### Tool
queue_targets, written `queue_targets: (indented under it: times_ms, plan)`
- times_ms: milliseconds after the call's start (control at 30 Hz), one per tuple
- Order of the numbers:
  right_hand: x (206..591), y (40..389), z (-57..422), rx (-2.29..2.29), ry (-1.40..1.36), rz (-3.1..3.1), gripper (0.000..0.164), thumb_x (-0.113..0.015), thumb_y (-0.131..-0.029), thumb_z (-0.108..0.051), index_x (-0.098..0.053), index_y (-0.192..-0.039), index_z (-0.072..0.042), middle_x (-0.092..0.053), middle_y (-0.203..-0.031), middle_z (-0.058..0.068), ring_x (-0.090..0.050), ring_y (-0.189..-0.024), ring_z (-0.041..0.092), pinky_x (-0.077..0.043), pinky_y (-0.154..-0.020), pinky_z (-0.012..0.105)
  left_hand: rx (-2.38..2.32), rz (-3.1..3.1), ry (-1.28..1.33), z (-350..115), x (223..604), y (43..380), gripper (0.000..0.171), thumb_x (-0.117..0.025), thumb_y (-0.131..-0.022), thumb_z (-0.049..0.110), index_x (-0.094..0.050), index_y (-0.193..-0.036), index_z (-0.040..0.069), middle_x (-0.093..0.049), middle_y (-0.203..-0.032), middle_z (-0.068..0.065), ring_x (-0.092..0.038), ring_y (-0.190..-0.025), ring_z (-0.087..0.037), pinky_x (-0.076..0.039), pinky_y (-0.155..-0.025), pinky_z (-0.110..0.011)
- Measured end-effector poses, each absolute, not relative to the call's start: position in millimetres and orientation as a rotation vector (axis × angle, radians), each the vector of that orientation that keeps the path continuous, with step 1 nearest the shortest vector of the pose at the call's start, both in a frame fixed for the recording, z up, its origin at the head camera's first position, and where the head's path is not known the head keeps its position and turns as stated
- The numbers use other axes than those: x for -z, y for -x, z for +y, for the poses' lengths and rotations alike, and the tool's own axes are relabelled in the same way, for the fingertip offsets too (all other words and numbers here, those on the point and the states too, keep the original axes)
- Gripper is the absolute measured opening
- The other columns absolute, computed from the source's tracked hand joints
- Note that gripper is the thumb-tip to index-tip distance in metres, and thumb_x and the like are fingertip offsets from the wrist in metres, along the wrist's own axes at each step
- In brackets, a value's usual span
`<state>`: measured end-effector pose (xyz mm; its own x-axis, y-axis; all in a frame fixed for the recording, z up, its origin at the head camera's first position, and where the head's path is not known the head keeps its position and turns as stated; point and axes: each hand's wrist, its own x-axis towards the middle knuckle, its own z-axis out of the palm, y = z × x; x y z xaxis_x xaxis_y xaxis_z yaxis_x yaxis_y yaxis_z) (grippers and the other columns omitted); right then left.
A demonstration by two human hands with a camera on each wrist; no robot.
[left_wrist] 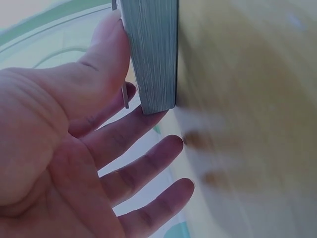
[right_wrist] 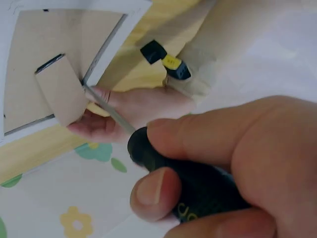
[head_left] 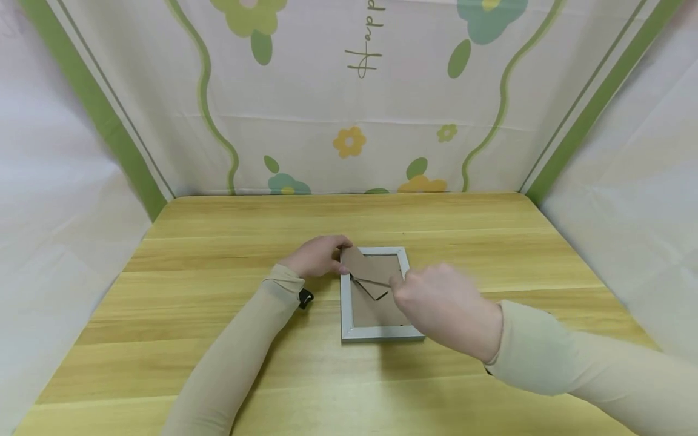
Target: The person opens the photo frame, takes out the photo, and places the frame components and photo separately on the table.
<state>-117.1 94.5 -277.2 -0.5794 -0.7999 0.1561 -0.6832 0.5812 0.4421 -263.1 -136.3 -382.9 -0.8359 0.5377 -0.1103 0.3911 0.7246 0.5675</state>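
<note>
A white-edged picture frame (head_left: 346, 315) lies on the table with its brown backboard (head_left: 376, 313) facing up. The board's stand flap (right_wrist: 62, 89) is swung toward the upper left corner, sticking out over the border. At that corner my left hand (head_left: 319, 257) grips the frame, thumb along its outer side and fingers around the flap's end. My right hand (head_left: 444, 309) holds a screwdriver by its dark handle (right_wrist: 198, 186). Its metal shaft (right_wrist: 116, 115) slants across the backboard, the tip at the inner left edge of the border beside my left thumb.
The wood-grain table (head_left: 218, 375) spreads around the frame. A flower-printed cloth (head_left: 305, 91) hangs behind it, with pale cloth walls at both sides. A black device (head_left: 306, 298) sits at my left wrist.
</note>
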Motion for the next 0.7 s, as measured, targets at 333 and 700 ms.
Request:
queue_targets:
  times_ms: [333, 700]
  plan:
    - [276.9, 121.6, 90.2, 0.477, -1.18, -2.456, 0.029, -0.064, -0.071, 0.008, -0.045, -0.061, -0.012, -0.03, -0.049, -0.005, -0.018, -0.047, 0.005, -0.022, -0.035, 0.02, -0.809, 2.645, -0.739, -135.3, 383.0, 263.2, 0.058, -0.077, -0.087, 0.016, -0.053, -0.139, 0.003, -0.061, -0.128, -0.009, -0.056, -0.118, -0.024, -0.045, -0.101, -0.038]
    - [258.8, 155.6, 98.1, 0.481, -1.315, -2.481, 0.036, -0.074, -0.08, -0.001, -0.047, -0.061, -0.016, -0.033, -0.05, -0.005, -0.017, -0.05, 0.007, -0.022, -0.038, 0.022, -0.781, 2.66, -0.753, -135.8, 382.5, 262.4, 0.06, -0.076, -0.088, 0.017, -0.052, -0.141, 0.004, -0.058, -0.132, -0.01, -0.057, -0.109, -0.022, -0.045, -0.098, -0.038]
